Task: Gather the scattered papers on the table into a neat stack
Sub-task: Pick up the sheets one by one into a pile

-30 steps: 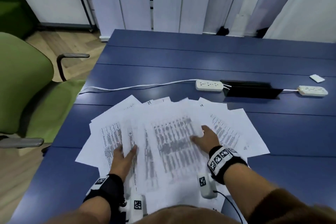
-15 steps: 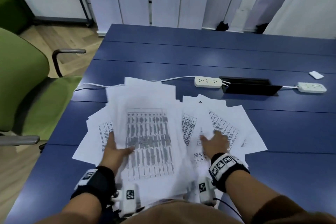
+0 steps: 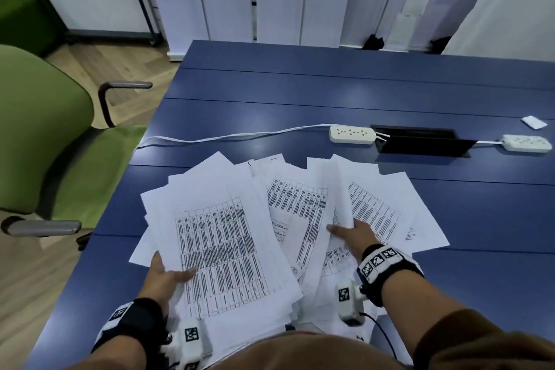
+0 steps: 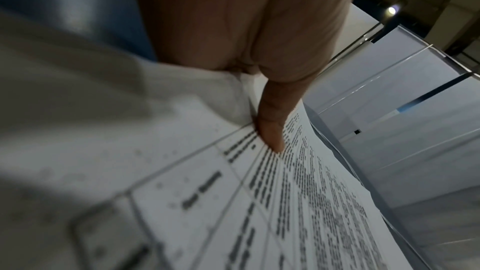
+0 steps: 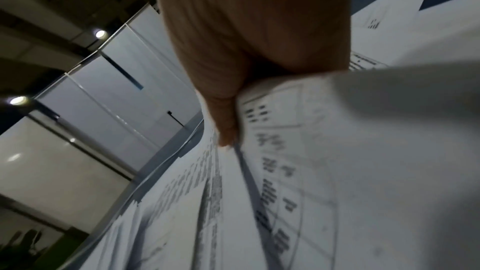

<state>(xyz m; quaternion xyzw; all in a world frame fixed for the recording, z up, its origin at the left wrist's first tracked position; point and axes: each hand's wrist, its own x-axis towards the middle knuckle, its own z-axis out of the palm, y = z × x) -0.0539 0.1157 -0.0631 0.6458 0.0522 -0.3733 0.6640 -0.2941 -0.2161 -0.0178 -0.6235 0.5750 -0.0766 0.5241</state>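
Several white printed papers [image 3: 300,198] lie fanned over the near part of the blue table [image 3: 300,93]. My left hand [image 3: 163,276] grips a thick bundle with a printed table on top [image 3: 222,249], thumb [image 4: 270,130] pressed on the top sheet and fingers hidden underneath. To the right, my right hand [image 3: 354,234] pinches the near edge of a few sheets [image 3: 333,189], which curl upward; its thumb [image 5: 226,126] lies against the printed paper [image 5: 311,171]. More sheets [image 3: 399,213] lie flat beyond and right of that hand.
Two white power strips [image 3: 352,134] [image 3: 527,143] and a white cable [image 3: 225,137] lie behind the papers, beside a black cable hatch [image 3: 420,141]. A small white card [image 3: 534,122] sits far right. A green chair [image 3: 45,135] stands left of the table.
My left hand swung its bundle down and leftward, tilted over the left sheets. My right hand went from lying flat on the right sheets to pinching some and lifting their edge.
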